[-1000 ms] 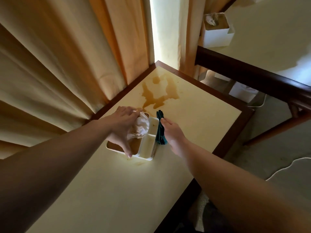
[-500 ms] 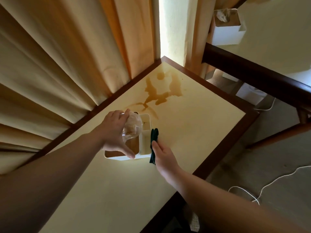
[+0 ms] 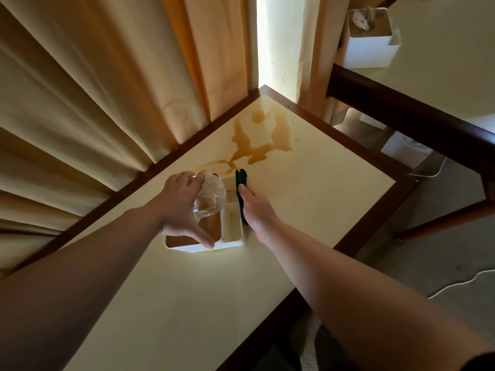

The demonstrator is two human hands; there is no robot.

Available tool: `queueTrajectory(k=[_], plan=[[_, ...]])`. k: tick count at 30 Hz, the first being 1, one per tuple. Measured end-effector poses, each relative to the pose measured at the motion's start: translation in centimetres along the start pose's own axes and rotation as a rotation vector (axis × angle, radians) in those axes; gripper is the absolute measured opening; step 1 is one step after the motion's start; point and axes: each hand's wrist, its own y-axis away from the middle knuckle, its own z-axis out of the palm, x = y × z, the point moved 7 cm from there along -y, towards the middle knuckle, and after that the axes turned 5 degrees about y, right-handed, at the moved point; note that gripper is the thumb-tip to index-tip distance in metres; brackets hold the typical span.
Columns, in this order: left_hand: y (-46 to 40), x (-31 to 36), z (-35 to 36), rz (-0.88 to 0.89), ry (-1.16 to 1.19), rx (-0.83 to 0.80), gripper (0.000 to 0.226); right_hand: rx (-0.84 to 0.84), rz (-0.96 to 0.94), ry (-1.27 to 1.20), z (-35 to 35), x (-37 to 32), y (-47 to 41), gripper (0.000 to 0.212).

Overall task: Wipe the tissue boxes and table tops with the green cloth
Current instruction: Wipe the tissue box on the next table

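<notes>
Under my left hand (image 3: 180, 207) sits the white tissue box (image 3: 230, 238) on the cream table top (image 3: 321, 199); my fingers and thumb curl over its rim and tissue (image 3: 210, 195). Just right of that hold, my right hand (image 3: 254, 207) presses the green cloth (image 3: 241, 178) flat against the box's side wall, fingers straight. Beyond both hands spreads a brown spill (image 3: 257, 145). Well past my right hand stands a second tissue box (image 3: 368, 53).

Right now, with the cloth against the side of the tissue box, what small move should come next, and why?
Probably draw the green cloth along that side of the tissue box: the right hand presses it there while the left hand steadies the box. The brown spill beyond can wait.
</notes>
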Motion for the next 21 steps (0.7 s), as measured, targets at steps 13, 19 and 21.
queueTrajectory(k=[13, 19, 21], plan=[[0.0, -0.1, 0.0, -0.025, 0.008, -0.011, 0.168, -0.051, 0.017, -0.1, 0.5, 4.5, 5.5, 0.022], [-0.2, -0.1, 0.0, -0.022, 0.002, -0.014, 0.167, 0.003, -0.071, -0.047, 0.7, -1.2, 2.0, 0.039], [-0.2, 0.0, 0.1, -0.022, -0.006, -0.015, 0.167, 0.035, -0.052, -0.009, 0.5, -2.2, 1.0, 0.039]])
